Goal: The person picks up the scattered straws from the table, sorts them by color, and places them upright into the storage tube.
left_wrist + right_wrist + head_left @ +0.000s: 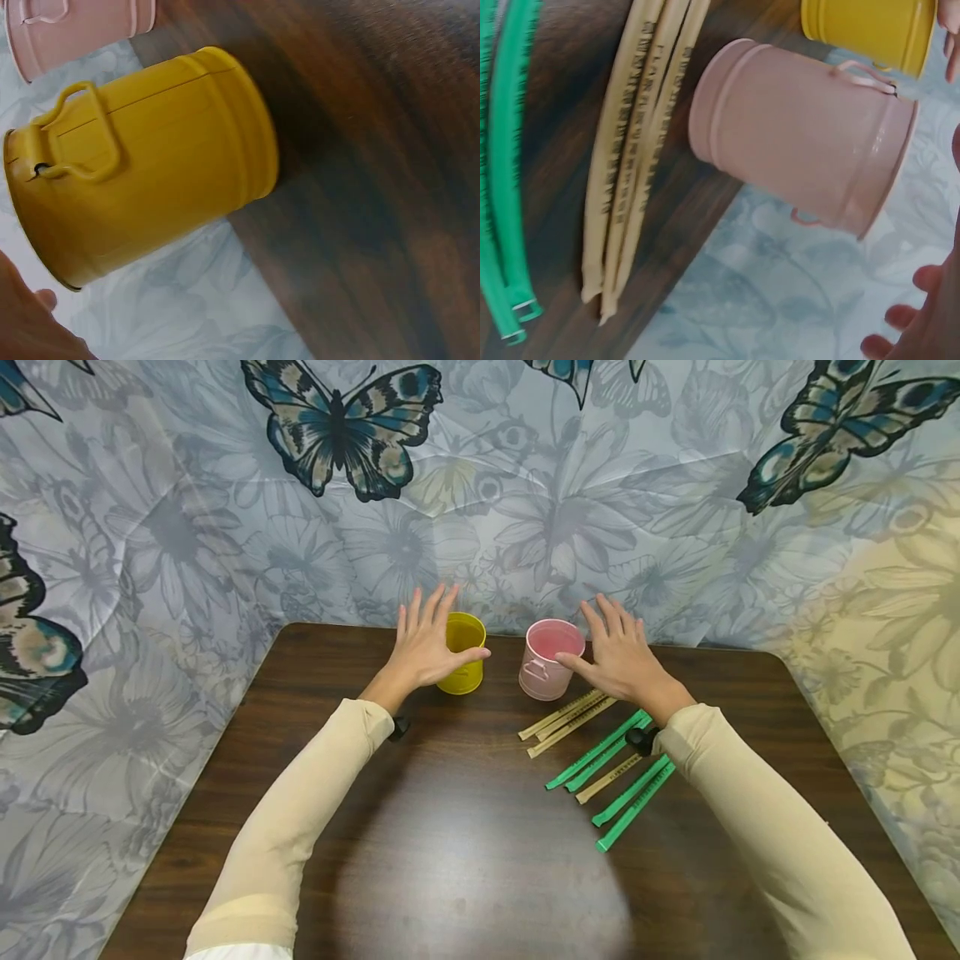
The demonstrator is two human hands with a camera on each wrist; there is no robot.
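My left hand (426, 650) is held beside a small yellow metal bucket (461, 678), fingers spread and thumb stretched across its front in the head view. In the left wrist view, the yellow bucket's side handle (94, 142) shows, with part of the hand by its rim. To the right stands a matching pink bucket (542, 675). My right hand (621, 658) is at its right side, fingers straight and spread, the thumb overlapping the rim in the head view. A gap shows between that hand and the pink bucket (795, 135) in the right wrist view. Neither hand grips anything.
Three slim tan printed sticks (573, 727) lie before the pink bucket. Green sticks (600, 753) and a single tan stick (609, 778) lie nearer, partly under the right wrist. The dark wooden table (450, 860) meets a butterfly-print cloth (570, 493) at its back edge.
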